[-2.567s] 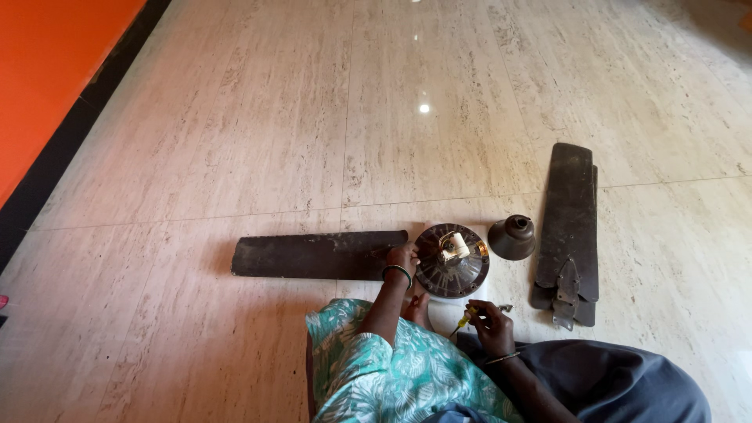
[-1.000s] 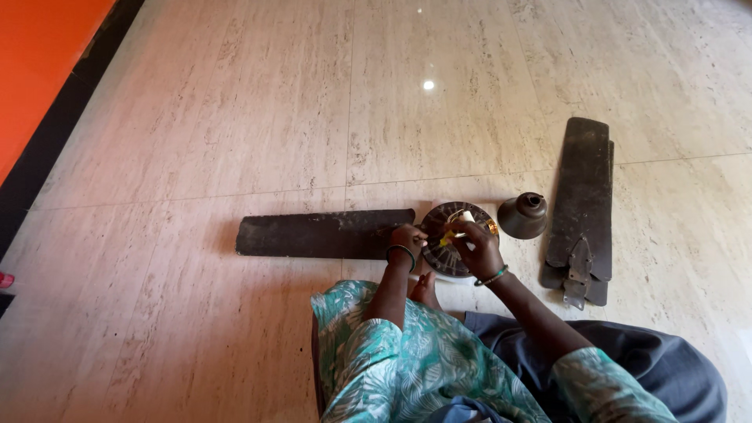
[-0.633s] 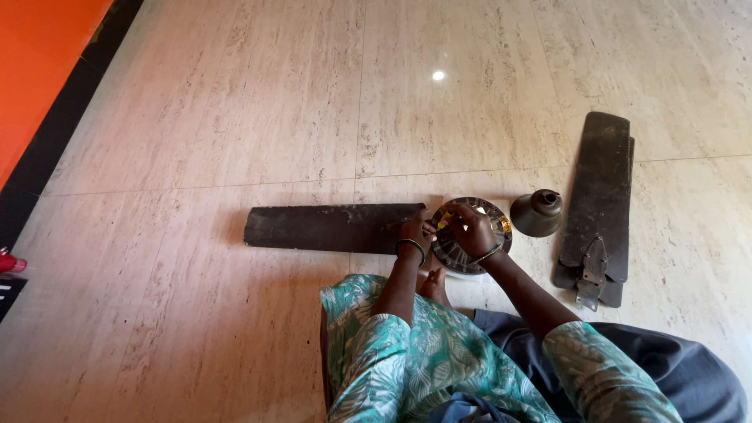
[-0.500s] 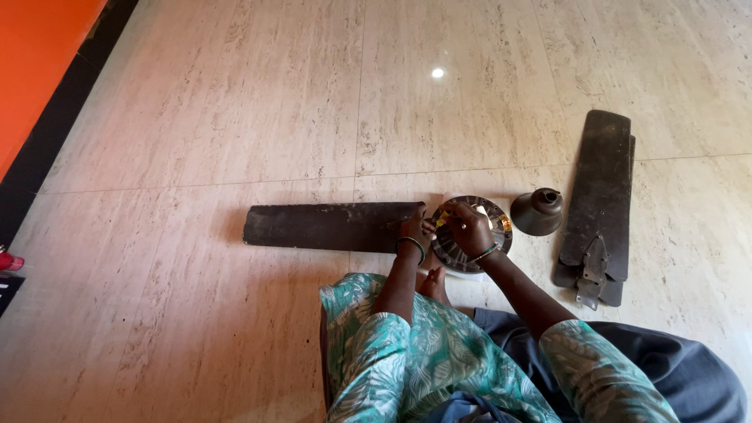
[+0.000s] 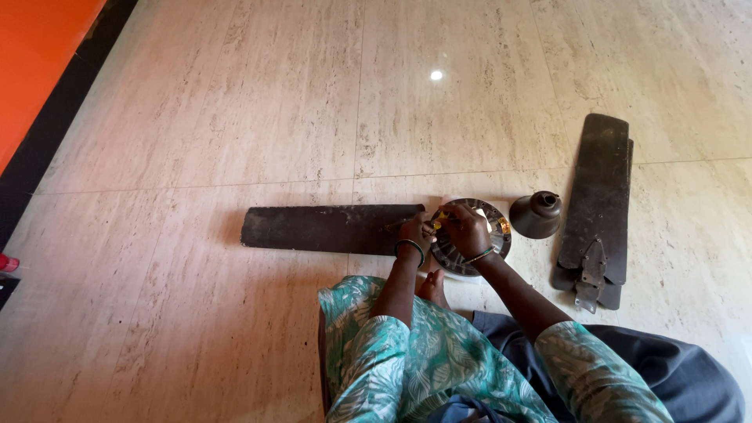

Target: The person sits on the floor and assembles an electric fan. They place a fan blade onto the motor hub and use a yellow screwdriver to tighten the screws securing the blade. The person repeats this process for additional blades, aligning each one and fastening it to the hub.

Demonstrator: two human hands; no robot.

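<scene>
A round ceiling-fan motor (image 5: 487,235) lies flat on the floor in front of my knees. A dark fan blade (image 5: 325,228) extends to the left from it. My left hand (image 5: 413,232) rests where that blade meets the motor. My right hand (image 5: 465,230) is over the motor's left side, closed on a small screwdriver with a yellow handle (image 5: 437,224), whose tip is hidden between my two hands.
A dark bell-shaped fan cover (image 5: 536,215) stands just right of the motor. Two stacked loose blades (image 5: 595,200) with metal brackets lie further right. My bare foot (image 5: 429,287) is below the motor. An orange wall with a black base (image 5: 47,117) runs along the left.
My right hand lifted the screwdriver from near my lap up to the motor and now holds it at the blade joint. My left hand stayed put.
</scene>
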